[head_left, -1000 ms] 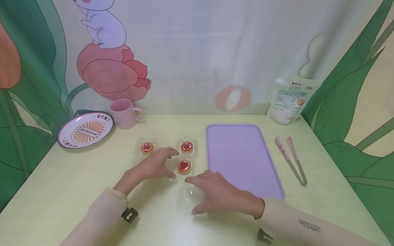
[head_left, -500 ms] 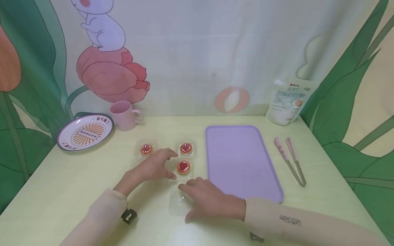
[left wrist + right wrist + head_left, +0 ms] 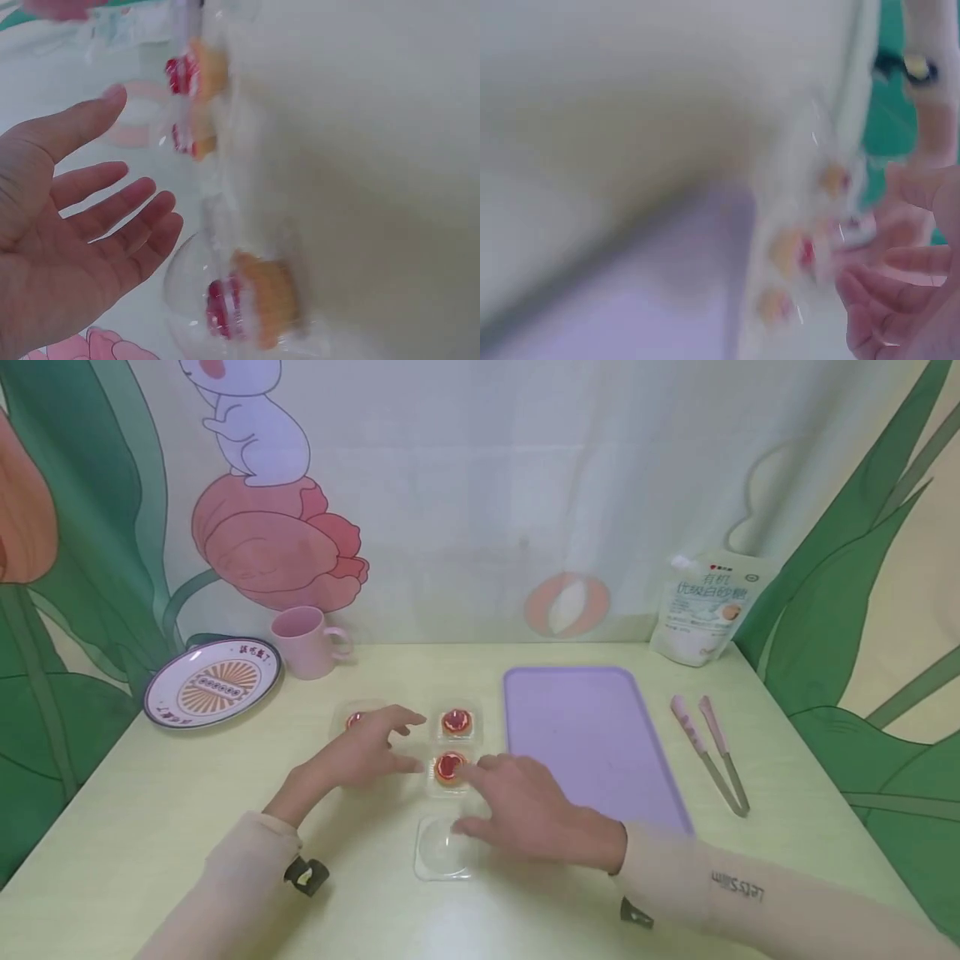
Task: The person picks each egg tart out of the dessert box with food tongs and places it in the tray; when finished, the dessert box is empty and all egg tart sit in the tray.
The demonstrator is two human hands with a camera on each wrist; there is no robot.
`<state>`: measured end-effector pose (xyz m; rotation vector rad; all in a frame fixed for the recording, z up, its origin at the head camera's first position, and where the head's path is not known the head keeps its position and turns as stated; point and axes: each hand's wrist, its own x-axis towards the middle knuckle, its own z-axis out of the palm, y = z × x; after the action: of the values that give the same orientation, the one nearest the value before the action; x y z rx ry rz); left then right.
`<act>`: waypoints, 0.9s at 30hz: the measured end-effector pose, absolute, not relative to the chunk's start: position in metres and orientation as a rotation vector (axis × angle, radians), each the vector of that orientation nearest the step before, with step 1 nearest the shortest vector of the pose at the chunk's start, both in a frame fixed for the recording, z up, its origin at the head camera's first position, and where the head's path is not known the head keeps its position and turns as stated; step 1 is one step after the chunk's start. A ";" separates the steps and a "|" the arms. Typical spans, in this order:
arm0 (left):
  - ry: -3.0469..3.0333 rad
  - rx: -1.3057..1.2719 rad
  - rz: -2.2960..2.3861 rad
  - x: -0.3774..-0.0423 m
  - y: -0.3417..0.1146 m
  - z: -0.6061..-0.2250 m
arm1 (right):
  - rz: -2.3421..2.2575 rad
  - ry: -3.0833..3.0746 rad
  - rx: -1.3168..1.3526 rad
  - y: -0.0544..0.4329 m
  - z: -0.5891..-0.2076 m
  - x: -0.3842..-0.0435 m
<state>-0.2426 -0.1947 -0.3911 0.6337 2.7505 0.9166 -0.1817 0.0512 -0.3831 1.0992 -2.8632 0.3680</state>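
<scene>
Three small tarts with red and white tops stand in clear plastic boxes: a back left tart (image 3: 355, 720), a back right tart (image 3: 457, 721) and a front tart (image 3: 450, 767). My left hand (image 3: 367, 747) hovers over the left side, partly hiding the back left tart; in the left wrist view its fingers are relaxed around nothing, beside a domed box (image 3: 180, 277). The right hand (image 3: 525, 802) is held with loosely bent fingers, its index fingertip overlapping the front tart; contact cannot be told. A clear domed plastic piece (image 3: 442, 852) lies near the table's front, partly behind the right thumb.
A purple tray (image 3: 577, 735) lies right of the tarts, partly under the right forearm. Pink-handled tongs (image 3: 712, 752) lie further right. At the back stand a pink mug (image 3: 303, 643), a patterned plate (image 3: 213, 681) and a white sugar pouch (image 3: 708, 606).
The right hand first brought the clear domed piece left and toward the front, then let it go and rose toward the front tart. The left hand shifted slightly away from the tarts.
</scene>
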 end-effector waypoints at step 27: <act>2.634 0.662 0.694 -0.318 -0.174 -0.393 | 0.445 -3.068 1.209 0.057 -0.402 -0.318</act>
<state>-0.3182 -0.1741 -0.3928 0.6615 2.6336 0.6935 -0.3184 0.0572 -0.4019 1.2092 -3.0675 0.4450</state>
